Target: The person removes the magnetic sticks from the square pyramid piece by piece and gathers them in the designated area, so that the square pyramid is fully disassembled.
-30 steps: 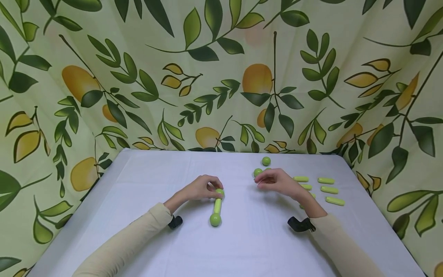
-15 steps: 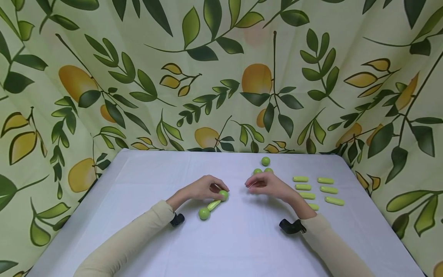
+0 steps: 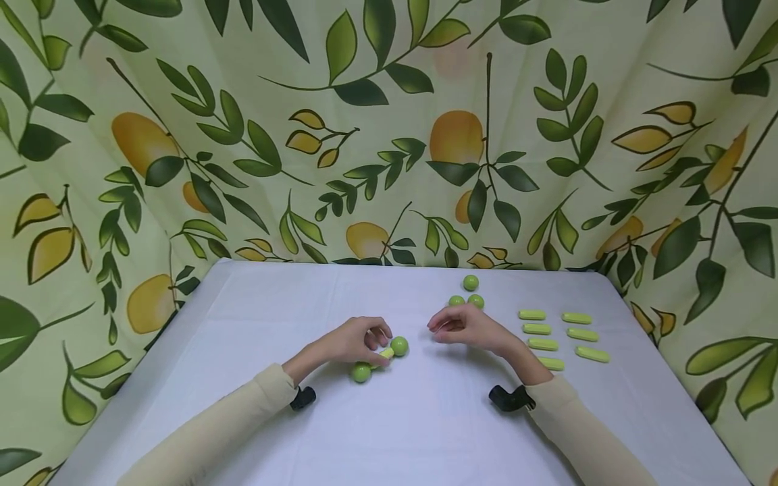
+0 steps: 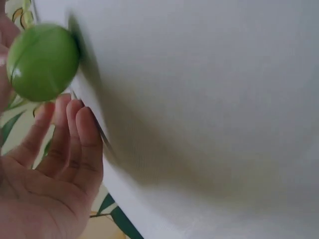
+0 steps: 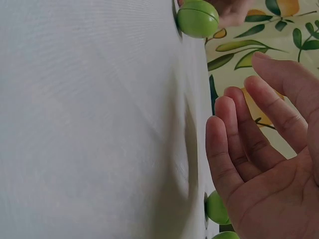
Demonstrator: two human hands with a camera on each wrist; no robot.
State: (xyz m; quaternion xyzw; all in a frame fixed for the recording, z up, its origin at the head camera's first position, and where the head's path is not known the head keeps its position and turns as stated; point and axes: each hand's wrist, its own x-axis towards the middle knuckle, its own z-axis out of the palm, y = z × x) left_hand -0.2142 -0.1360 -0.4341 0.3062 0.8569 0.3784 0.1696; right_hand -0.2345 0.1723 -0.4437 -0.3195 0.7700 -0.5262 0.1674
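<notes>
In the head view a light-green stick lies on the table between two green balls. The far ball sits at its right end and the near ball at its left end. My left hand is over the stick, thumb across its near side and fingers apart beyond it, partly hiding it. The left wrist view has a green ball just above the fingertips. My right hand hovers to the right with loosely bent fingers and holds nothing; its palm and fingers show in the right wrist view.
Several light-green sticks lie in two columns on the right. Three green balls sit behind my right hand. A white cloth covers the table, and a leaf-patterned curtain hangs behind its far edge.
The stick with its two balls has turned, its far end swinging rightward. My left hand has shifted from the far ball onto the stick. My right hand has moved left, away from the loose balls.
</notes>
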